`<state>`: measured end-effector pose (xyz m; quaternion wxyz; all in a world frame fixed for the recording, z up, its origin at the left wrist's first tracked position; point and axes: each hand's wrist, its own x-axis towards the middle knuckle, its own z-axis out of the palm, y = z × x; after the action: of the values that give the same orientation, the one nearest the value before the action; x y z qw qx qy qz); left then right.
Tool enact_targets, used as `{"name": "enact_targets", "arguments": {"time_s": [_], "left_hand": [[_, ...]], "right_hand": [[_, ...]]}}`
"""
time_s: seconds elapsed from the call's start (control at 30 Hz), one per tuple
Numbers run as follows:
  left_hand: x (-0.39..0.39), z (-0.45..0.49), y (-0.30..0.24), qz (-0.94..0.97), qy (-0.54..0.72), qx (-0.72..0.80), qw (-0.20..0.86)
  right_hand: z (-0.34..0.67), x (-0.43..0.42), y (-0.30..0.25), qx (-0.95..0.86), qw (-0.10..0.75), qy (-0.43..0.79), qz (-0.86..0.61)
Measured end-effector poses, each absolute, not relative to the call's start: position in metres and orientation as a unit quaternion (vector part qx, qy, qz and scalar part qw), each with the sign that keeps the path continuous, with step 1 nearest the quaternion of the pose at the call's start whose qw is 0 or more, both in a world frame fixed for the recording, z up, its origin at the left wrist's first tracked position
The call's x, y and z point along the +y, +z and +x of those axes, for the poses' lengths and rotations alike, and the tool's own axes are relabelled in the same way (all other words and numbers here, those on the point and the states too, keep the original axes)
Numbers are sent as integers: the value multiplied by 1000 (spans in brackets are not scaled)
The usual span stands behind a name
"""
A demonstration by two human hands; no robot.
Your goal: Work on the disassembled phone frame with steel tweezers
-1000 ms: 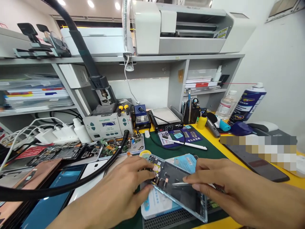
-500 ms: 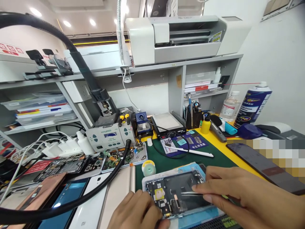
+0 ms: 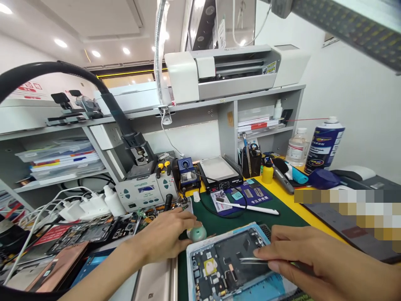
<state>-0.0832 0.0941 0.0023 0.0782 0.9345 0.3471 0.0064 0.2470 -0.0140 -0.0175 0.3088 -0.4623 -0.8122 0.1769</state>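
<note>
My right hand (image 3: pixel 300 255) pinches a pair of metal tweezers (image 3: pixel 252 260), whose tips point left over an opened phone (image 3: pixel 230 259). Black film, a yellow square patch and small circuit parts show inside the phone's frame. It lies on a light-blue pad (image 3: pixel 266 288). To the phone's upper left, my left hand (image 3: pixel 172 230) has its thumb and fingers around the left side of a small mint-green round spool (image 3: pixel 198 234). A thin brownish strip shows beside the spool. Part of the spool is hidden by the fingers.
A grey hot-air station (image 3: pixel 145 190) stands behind the left hand, with a black hose (image 3: pixel 117 110) arching above. Loose phones, including a gold one (image 3: pixel 155 280), lie at left. A white pen-like tool (image 3: pixel 250 207) rests on the green mat (image 3: pixel 285 219). A spray can (image 3: pixel 324 146) stands at right.
My left hand has left the phone's lower left edge and reached up to the mint-green spool. My right hand stays over the phone with the tweezers. The view has tilted up.
</note>
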Motion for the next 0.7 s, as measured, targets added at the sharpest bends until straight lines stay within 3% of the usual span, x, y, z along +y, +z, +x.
{"name": "enact_targets", "arguments": {"time_s": [0.27,0.7], "left_hand": [[117,-62,-5,923,-13,371,102],[152,-47,-10,896,32,427,114]], "right_hand": [[252,-17,-17,-842,225,147,-469],[247,-20,0,-846,205,139,-471]]}}
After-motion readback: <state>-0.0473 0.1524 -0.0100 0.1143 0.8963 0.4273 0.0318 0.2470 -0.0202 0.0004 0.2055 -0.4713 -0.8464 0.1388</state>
